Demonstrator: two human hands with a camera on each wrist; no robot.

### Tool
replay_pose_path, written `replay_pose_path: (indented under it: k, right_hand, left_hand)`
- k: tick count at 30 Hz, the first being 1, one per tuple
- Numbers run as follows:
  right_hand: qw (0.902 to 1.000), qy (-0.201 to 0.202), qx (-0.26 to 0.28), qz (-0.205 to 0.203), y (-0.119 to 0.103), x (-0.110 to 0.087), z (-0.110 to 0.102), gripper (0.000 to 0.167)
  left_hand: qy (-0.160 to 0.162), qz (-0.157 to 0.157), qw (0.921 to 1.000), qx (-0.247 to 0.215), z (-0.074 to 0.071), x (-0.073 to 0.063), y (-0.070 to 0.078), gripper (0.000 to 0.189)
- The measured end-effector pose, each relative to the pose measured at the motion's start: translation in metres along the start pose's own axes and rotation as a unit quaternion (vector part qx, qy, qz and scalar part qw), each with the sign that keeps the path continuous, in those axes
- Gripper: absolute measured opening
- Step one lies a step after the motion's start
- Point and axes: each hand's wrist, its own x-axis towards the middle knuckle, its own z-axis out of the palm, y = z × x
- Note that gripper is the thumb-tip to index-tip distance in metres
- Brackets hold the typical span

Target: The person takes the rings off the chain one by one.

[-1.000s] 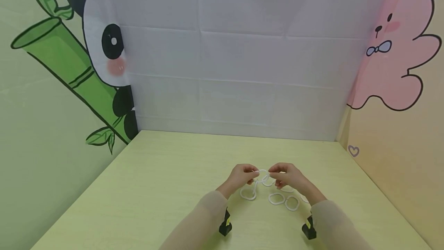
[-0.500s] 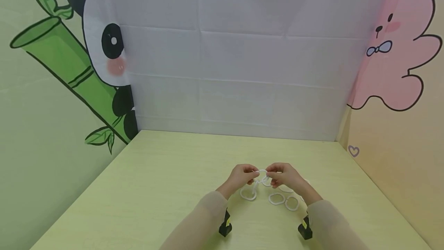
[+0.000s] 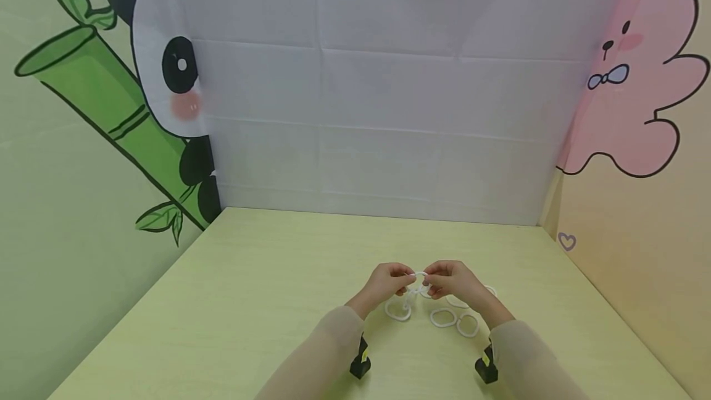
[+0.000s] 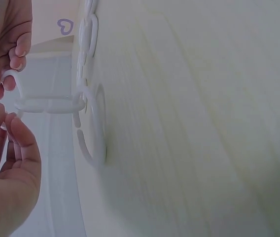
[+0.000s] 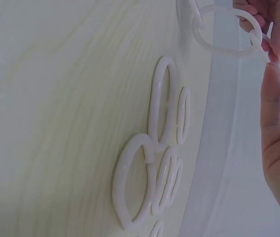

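In the head view my left hand point(image 3: 383, 283) and right hand point(image 3: 451, 283) are raised close together over the table. Between them is a white plastic chain link point(image 4: 18, 83), its left side pinched by the left fingers and its right side by the right fingers. A second white link point(image 4: 49, 104) hangs from the held one. It runs down to another link point(image 4: 99, 131) that stands partly upright on the tabletop. In the right wrist view the hanging link point(image 5: 228, 51) passes through its neighbours. Fingertips hide parts of the held link.
Loose white links lie on the table near the right forearm, among them an oval one point(image 3: 442, 318) and a rounder, split one point(image 3: 468, 326). Several more point(image 5: 183, 116) lie further off. A white cloth point(image 3: 383, 97) hangs behind the pale table point(image 3: 278, 264).
My right hand has shifted a little left, closer to the left hand, and now pinches the link. The left hand has stayed almost still, holding on.
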Motion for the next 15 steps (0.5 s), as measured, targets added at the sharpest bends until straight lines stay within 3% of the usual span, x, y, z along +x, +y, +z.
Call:
replay_pose_path:
  k: [5,15]
  right_hand:
    - [1.0000,0.003,-0.002,-0.001,0.0001,0.0006,0.0007,0.030]
    - [0.9999,0.001,0.000,-0.010,-0.0040,0.0008,0.0011,0.024]
  left_hand:
    - [-0.002,-0.004,1.0000,0.002,0.0006,0.0085,-0.0124,0.015]
    - [-0.019,-0.002,0.9998,0.000,-0.0002,0.0050,-0.0089,0.017]
